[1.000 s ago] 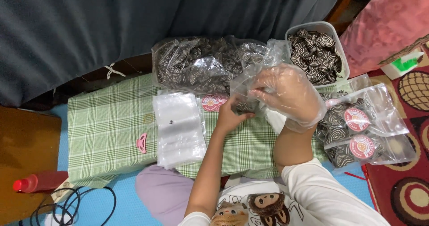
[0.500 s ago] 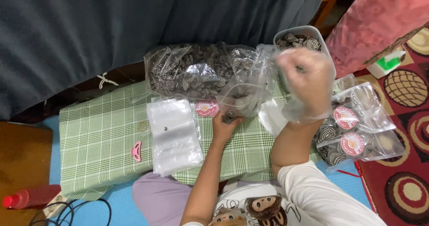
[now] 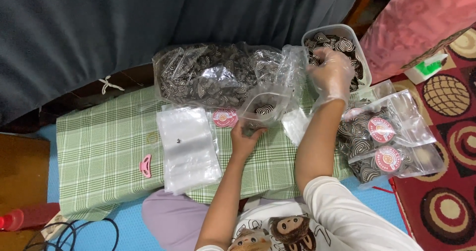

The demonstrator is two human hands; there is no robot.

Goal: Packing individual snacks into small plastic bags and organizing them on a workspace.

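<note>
Left hand (image 3: 244,138) bare, fingers closed on bottom of small clear pouch (image 3: 263,111), held upright and open-mouthed over green checked cloth (image 3: 109,152), few swirl cookies inside. Left of it: pink clip (image 3: 145,165), stack of empty pouches (image 3: 187,148), round red sticker (image 3: 224,117). Behind: big bag of swirl cookies (image 3: 213,75). Right hand (image 3: 331,75) in clear plastic glove, fingers curled down into white tub (image 3: 358,45) among cookies; grip on cookie unclear. Far right: filled labelled pouches (image 3: 389,139), overlapping.
</note>
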